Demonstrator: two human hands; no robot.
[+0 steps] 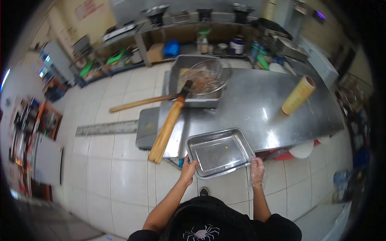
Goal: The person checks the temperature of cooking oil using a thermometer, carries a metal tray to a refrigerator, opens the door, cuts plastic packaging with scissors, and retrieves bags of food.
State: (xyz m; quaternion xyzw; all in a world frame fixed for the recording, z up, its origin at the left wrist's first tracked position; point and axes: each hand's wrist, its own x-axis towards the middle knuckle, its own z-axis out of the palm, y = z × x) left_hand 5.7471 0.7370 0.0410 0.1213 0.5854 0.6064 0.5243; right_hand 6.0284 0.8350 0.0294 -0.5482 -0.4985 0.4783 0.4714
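Shirt (201,232), black with a pale crab print, is nearest the camera. Left hand (188,170), bare, is closed at the near-left edge of a metal tray (213,156), its thumb at the rim. Right hand (257,172), in a clear, loose plastic glove (263,184), has its fingers closed on the tray's right edge.

Metal tray is rectangular, shallow and silver, with rounded corners and a narrow rim. Interior surfaces are shiny and streaked with reflections; one small yellow speck (226,147) lies on the base, right of centre. Tray is tilted in view and held at the near edge of a steel worktop (257,108), its near side out over the tiled floor (128,164). Whether its far side touches the worktop cannot be told.

Beyond it, a wooden handle (167,132) slants away to the left of the tray. A yellowish roll (298,95) stands on the worktop to the right. At the worktop's far-left part, a grey bin (173,82) carries a wire strainer (207,76); a second, thinner wooden handle (136,103) extends leftward from it.
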